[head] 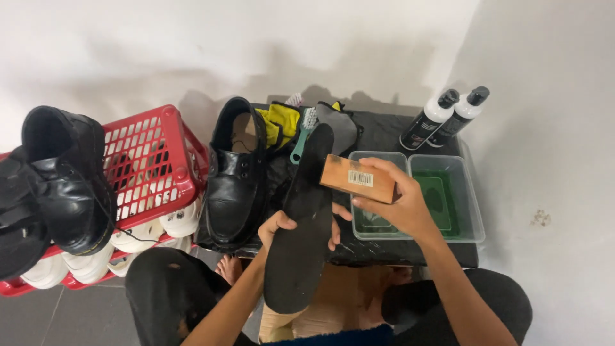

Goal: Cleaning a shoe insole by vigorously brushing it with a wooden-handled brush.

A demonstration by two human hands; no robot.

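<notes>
White wall and grey floor tiles frame a cramped corner where a person sits low before a small bench (384, 253) draped in black. Furthest left, a red basket (154, 160) carries a black shoe (67, 182) perched on its rim, laces dangling; it sits high and tilted, and a knock from a knee could tip it off. Next along, a second black shoe (234, 182) stands on the bench edge, close to the left hand (282, 225), whose fingers are curled around the lower part of a black insole (306, 218) held upright between the knees. The grip looks narrow, so a hard stroke might bend the insole or twist it loose. The right hand (400, 202) pinches a brown rectangular block (357, 178) against the insole's upper half, right above two clear tubs (471, 211), one holding green liquid; if the block slips, it could drop in and splash. Two dark spray bottles (442, 118) stand at the far right corner of the bench, near its edge, where a passing elbow might topple them.
</notes>
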